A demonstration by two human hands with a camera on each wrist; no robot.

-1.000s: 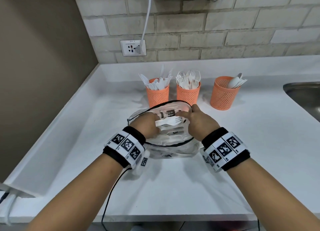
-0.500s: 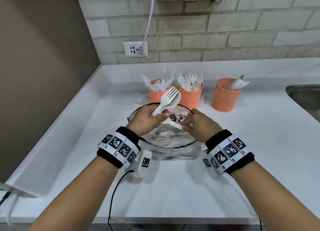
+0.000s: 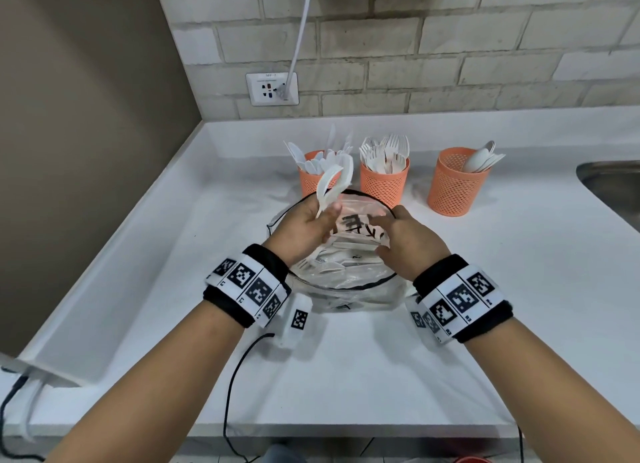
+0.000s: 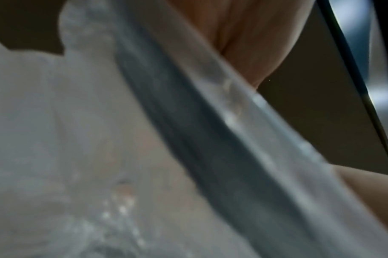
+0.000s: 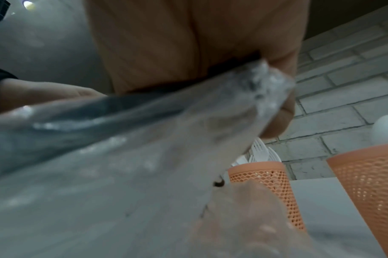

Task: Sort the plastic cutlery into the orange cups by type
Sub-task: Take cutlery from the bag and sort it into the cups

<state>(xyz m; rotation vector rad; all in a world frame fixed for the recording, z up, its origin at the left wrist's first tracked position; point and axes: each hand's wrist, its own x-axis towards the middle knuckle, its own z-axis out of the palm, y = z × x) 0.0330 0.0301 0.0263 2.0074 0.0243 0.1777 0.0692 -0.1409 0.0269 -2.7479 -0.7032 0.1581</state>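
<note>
My left hand [image 3: 320, 218] grips the handles of two white plastic forks [image 3: 334, 182], blurred, raised above the clear plastic bag [image 3: 349, 282] and just in front of the left cup. My right hand [image 3: 391, 228] pinches the bag's upper edge; in the right wrist view its fingers [image 5: 279, 111] hold the crumpled plastic bag [image 5: 144, 157]. More white cutlery lies inside the bag. Three orange mesh cups stand behind: the left cup [image 3: 308, 182] with knives, the middle cup [image 3: 384, 183] with forks, the right cup [image 3: 453, 187] with spoons. The left wrist view shows only blurred plastic and my palm [image 4: 244, 34].
The white counter [image 3: 519, 289] runs to a brick wall with a socket [image 3: 272, 89] and a plugged-in white cable. A steel sink [image 3: 616, 188] is at the right edge. A dark wall closes the left side. A black cable [image 3: 232, 386] hangs over the front edge.
My left hand has lifted the forks out of the bag and swung them upward toward the cups. My right hand has shifted along the bag's rim.
</note>
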